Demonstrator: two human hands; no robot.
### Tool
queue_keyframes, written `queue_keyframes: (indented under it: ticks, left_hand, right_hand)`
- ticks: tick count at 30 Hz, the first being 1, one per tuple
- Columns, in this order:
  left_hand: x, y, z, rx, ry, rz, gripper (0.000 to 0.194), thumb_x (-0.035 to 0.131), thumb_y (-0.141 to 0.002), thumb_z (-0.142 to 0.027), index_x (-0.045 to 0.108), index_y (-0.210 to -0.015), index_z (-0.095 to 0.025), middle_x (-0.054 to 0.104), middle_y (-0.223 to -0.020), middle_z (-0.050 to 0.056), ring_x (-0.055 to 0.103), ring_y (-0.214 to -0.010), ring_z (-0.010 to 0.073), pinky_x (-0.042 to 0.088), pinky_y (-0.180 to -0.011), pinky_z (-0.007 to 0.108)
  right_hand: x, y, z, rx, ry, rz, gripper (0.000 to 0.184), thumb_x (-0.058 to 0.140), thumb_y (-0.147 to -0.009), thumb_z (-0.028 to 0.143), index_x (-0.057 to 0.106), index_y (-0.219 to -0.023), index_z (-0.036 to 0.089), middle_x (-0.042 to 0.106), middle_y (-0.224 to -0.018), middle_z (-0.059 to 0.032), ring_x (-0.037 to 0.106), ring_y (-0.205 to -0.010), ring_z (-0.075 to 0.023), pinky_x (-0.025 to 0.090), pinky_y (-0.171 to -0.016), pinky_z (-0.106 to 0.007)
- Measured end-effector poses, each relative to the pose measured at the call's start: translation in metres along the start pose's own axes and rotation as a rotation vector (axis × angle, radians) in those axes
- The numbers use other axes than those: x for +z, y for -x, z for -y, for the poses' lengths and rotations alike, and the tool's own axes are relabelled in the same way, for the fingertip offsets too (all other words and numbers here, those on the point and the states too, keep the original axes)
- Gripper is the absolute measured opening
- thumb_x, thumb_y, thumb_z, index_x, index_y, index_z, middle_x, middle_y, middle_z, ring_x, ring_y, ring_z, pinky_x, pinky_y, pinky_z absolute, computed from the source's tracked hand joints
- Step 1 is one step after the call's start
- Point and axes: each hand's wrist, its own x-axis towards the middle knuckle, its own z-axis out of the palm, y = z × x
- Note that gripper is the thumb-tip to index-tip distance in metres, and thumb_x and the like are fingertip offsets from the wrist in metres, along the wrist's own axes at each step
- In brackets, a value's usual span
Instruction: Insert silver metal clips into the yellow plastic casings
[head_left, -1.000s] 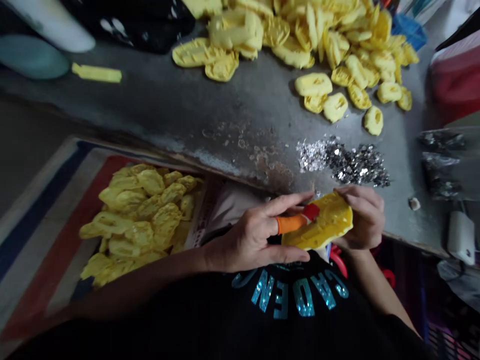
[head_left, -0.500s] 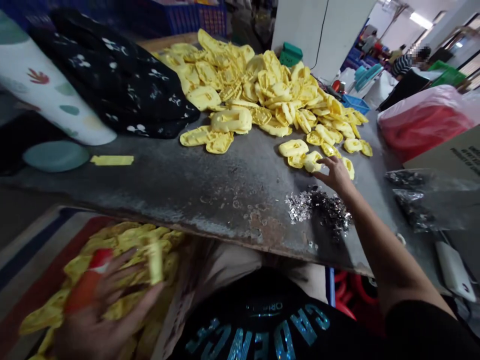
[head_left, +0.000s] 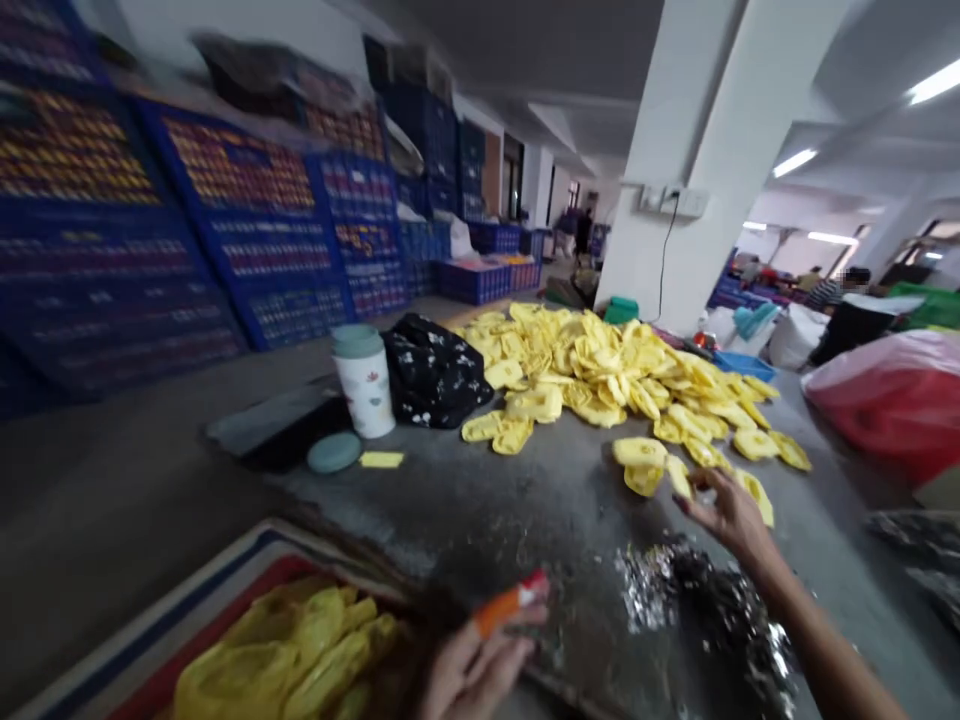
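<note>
My right hand (head_left: 729, 517) reaches over the metal table (head_left: 540, 530), its fingers spread just beside a small group of yellow moulded foam pieces (head_left: 660, 465). It holds nothing. A larger heap of these pieces (head_left: 570, 375) lies behind them. Below my right hand is a pile of silver sequins (head_left: 697, 600). My left hand (head_left: 476, 675) is at the bottom edge of the view, near the table's front edge, with an orange finger cot (head_left: 499, 610) on one finger. I see nothing in it. Beside it, a tray (head_left: 292, 650) holds more yellow pieces.
A white cup (head_left: 365, 395), black patterned cloth (head_left: 435, 372) and a teal lid (head_left: 334, 452) stand on the table's far left. Blue crates (head_left: 247, 230) are stacked along the wall. A red bag (head_left: 892, 405) lies to the right. A distant person (head_left: 840, 290) sits beyond.
The view has tilted up, showing the far room. My left hand has risen from the tray to the table's front edge. My right hand stays out over the table, nearer the yellow pieces.
</note>
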Motion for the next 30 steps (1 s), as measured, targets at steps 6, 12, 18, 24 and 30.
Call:
queue_keyframes:
  ticks: [6,12,18,24,30]
  left_hand:
    - [0.099,-0.04,-0.009,-0.298,0.454,0.241,0.063,0.091,-0.092,-0.082,0.091,-0.13,-0.031,0.092,-0.129,0.013,0.089,-0.118,0.0347,0.072,-0.093,0.044]
    - [0.088,-0.011,-0.024,-0.505,0.417,0.236,0.055,0.098,-0.089,-0.064,0.086,-0.129,-0.027,0.093,-0.121,0.001,0.087,-0.124,0.0311,0.072,-0.102,0.036]
    - [0.092,0.0,-0.028,-0.477,0.375,0.464,0.042,0.09,-0.101,-0.057,0.087,-0.133,-0.031,0.094,-0.123,-0.003,0.091,-0.119,0.0274,0.075,-0.098,0.032]
    - [0.091,-0.003,-0.046,-0.552,0.411,0.4,0.058,0.084,-0.105,-0.067,0.087,-0.146,-0.027,0.089,-0.148,0.011,0.091,-0.123,0.0338,0.076,-0.103,0.039]
    - [0.082,-0.004,-0.039,-0.594,0.412,0.418,0.063,0.078,-0.108,-0.069,0.084,-0.155,-0.027,0.087,-0.153,0.015,0.091,-0.126,0.0374,0.076,-0.106,0.044]
  right_hand:
    - [-0.017,0.081,0.137,-0.088,-0.253,0.123,0.052,0.079,-0.107,0.07,0.073,-0.137,0.028,0.086,-0.117,-0.0128,0.089,-0.099,-0.0315,0.077,-0.077,-0.042]
    - [-0.032,0.126,0.192,-0.086,-0.078,0.121,0.05,0.084,-0.108,0.053,0.07,-0.144,0.022,0.087,-0.123,-0.0155,0.084,-0.098,-0.0304,0.065,-0.076,-0.045]
    - [-0.051,0.164,0.2,0.053,-0.199,0.316,0.061,0.077,-0.115,0.062,0.068,-0.161,0.023,0.083,-0.149,-0.0169,0.081,-0.126,-0.032,0.067,-0.096,-0.049]
    - [-0.089,0.188,0.139,0.447,0.108,0.14,0.013,0.072,-0.118,0.032,0.083,-0.125,0.034,0.087,-0.116,-0.0048,0.079,-0.108,-0.0287,0.059,-0.094,-0.049]
    - [-0.088,0.184,0.094,0.601,0.19,0.248,0.007,0.081,-0.107,0.036,0.086,-0.109,0.031,0.083,-0.103,-0.0038,0.073,-0.103,-0.0305,0.05,-0.094,-0.049]
